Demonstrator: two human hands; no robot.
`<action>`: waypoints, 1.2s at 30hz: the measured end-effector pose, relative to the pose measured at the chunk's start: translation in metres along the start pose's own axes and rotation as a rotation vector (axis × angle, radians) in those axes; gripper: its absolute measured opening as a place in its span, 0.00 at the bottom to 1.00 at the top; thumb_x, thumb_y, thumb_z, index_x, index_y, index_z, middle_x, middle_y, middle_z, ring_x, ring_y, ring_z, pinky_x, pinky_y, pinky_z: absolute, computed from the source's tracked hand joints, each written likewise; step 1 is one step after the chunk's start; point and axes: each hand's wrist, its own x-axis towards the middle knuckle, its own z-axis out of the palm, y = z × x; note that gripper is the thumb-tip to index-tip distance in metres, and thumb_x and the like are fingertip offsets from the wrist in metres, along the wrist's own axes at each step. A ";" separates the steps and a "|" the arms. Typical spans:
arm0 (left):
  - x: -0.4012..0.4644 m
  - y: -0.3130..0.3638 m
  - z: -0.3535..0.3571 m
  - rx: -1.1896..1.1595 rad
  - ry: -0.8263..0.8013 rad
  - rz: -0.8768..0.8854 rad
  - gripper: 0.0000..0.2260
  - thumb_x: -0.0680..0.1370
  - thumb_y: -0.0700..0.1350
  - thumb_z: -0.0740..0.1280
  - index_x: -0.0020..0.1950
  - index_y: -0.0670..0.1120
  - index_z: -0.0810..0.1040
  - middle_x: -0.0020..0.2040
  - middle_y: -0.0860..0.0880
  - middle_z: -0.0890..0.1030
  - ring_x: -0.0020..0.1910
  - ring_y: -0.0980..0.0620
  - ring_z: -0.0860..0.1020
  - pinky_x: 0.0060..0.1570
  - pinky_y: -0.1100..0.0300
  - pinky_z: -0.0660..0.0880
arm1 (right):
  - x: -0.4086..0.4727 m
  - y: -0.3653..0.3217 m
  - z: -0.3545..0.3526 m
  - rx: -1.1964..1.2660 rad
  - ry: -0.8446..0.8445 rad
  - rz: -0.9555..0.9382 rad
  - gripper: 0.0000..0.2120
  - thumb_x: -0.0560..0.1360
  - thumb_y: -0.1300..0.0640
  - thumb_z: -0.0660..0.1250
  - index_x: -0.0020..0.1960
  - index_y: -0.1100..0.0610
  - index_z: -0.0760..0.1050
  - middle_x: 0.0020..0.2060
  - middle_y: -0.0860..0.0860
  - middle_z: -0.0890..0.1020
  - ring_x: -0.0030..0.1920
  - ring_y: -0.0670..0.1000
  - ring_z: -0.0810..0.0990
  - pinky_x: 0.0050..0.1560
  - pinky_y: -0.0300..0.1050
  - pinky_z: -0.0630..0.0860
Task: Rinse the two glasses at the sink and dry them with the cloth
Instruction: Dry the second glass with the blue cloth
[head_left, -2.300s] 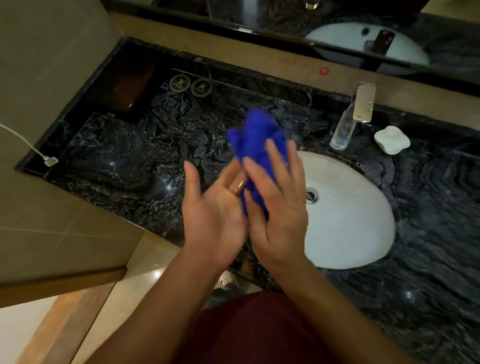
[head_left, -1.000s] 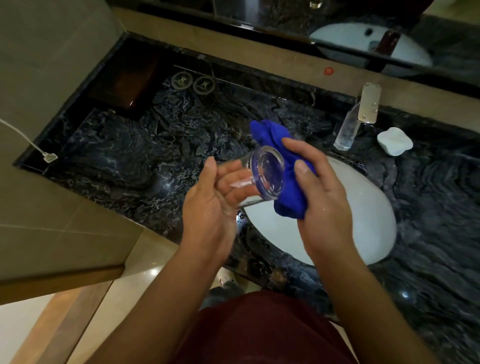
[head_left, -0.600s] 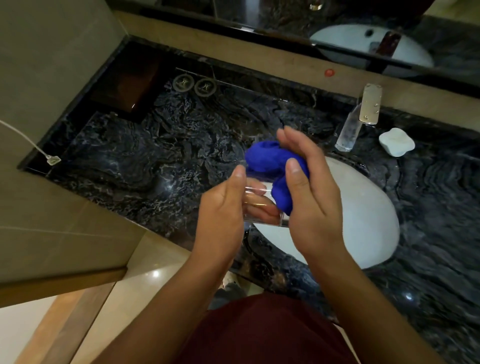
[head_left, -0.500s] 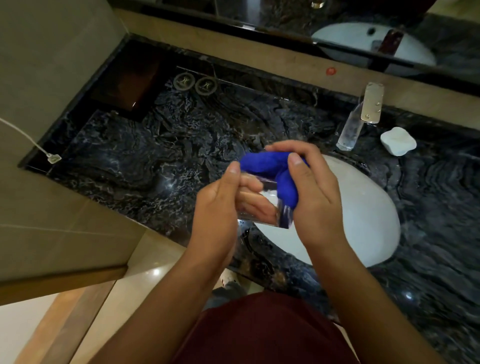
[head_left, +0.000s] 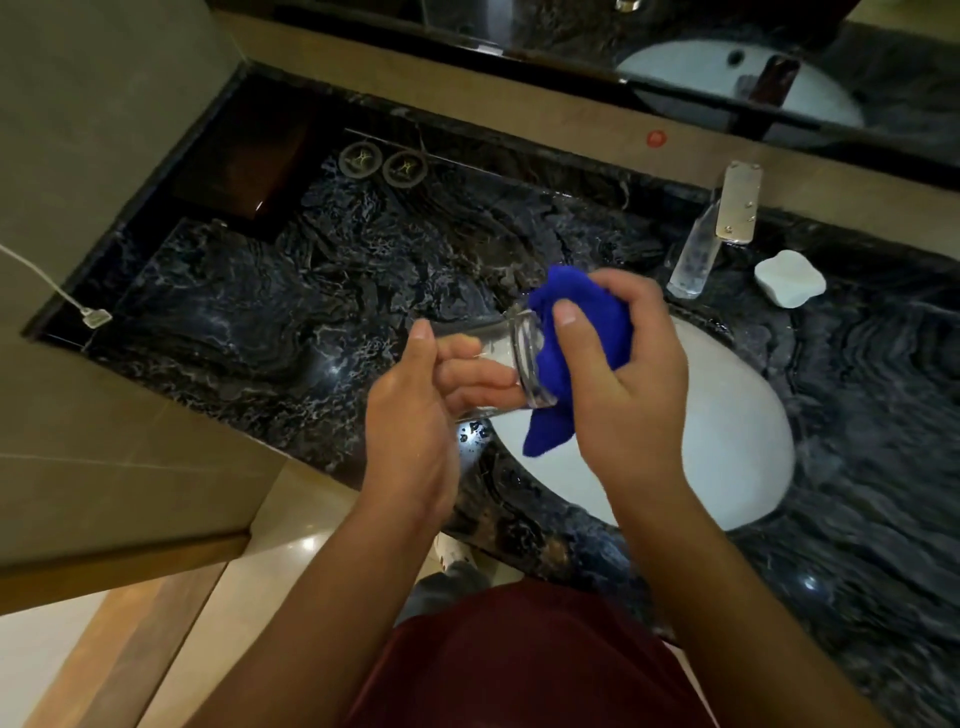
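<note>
A clear drinking glass lies on its side in my left hand, with its thick base pointing right. My right hand grips a bunched blue cloth and presses it against that base. Both hands are above the left rim of the white oval sink. A second glass seems to stand on the counter behind, faint against the dark stone.
Dark marble counter with a chrome tap behind the sink and a white soap dish to its right. Two round coasters and a dark box sit at the back left. A white cable plug lies at the left edge.
The glass has been turned in my left hand and now lies base to the right. The cloth has moved from over the glass to its base. Both hands shifted slightly right.
</note>
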 end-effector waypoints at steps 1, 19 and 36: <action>0.000 0.000 0.001 0.006 -0.014 0.003 0.22 0.88 0.52 0.53 0.46 0.40 0.78 0.32 0.43 0.85 0.28 0.48 0.84 0.35 0.59 0.81 | 0.006 0.001 0.001 -0.059 -0.010 -0.016 0.07 0.82 0.53 0.68 0.60 0.48 0.76 0.52 0.47 0.79 0.51 0.39 0.77 0.51 0.32 0.71; 0.007 -0.002 0.001 -0.140 0.016 -0.027 0.23 0.88 0.51 0.55 0.42 0.43 0.81 0.30 0.45 0.84 0.27 0.50 0.83 0.33 0.61 0.80 | 0.006 0.007 0.003 0.354 -0.096 0.479 0.07 0.83 0.48 0.66 0.50 0.49 0.79 0.41 0.44 0.85 0.41 0.45 0.82 0.46 0.43 0.78; 0.028 0.017 -0.025 0.938 -0.838 0.592 0.17 0.83 0.52 0.62 0.45 0.44 0.86 0.39 0.52 0.87 0.41 0.55 0.84 0.47 0.57 0.80 | 0.003 0.040 -0.013 0.833 -0.849 0.948 0.33 0.54 0.35 0.86 0.48 0.56 0.89 0.44 0.55 0.89 0.45 0.51 0.88 0.49 0.45 0.83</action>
